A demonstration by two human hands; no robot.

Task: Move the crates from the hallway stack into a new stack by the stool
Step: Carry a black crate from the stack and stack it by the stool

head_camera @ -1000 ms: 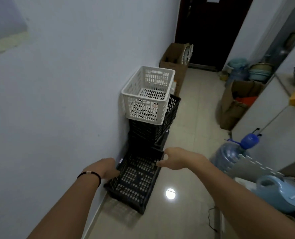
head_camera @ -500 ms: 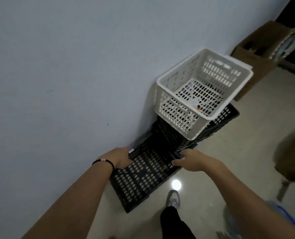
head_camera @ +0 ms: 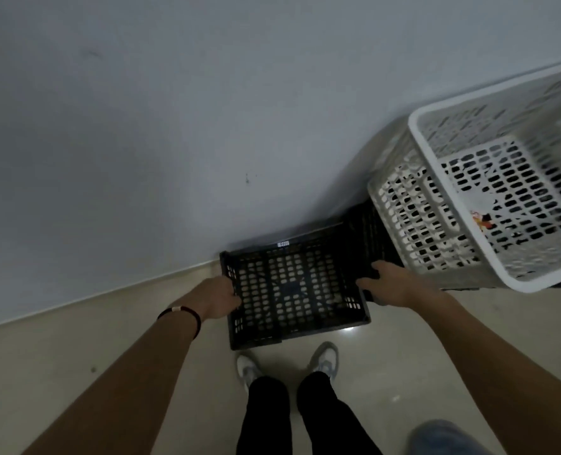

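Observation:
A black perforated crate (head_camera: 292,292) sits low against the wall, right in front of my feet. My left hand (head_camera: 218,298), with a dark band on the wrist, grips its left rim. My right hand (head_camera: 385,284) grips its right rim. To the right stands the hallway stack, a white perforated crate (head_camera: 489,205) on top of black crates (head_camera: 366,231) that it mostly hides. A small scrap lies inside the white crate. No stool is in view.
A plain grey wall (head_camera: 174,126) runs along the far side, meeting the glossy beige floor (head_camera: 92,349). My shoes (head_camera: 325,359) stand just behind the black crate. A blurred blue object (head_camera: 446,438) shows at the bottom right.
My view has tilted down and turned left, closer to the black crate. Both hands have kept hold of its rims, and the white crate now fills the right edge.

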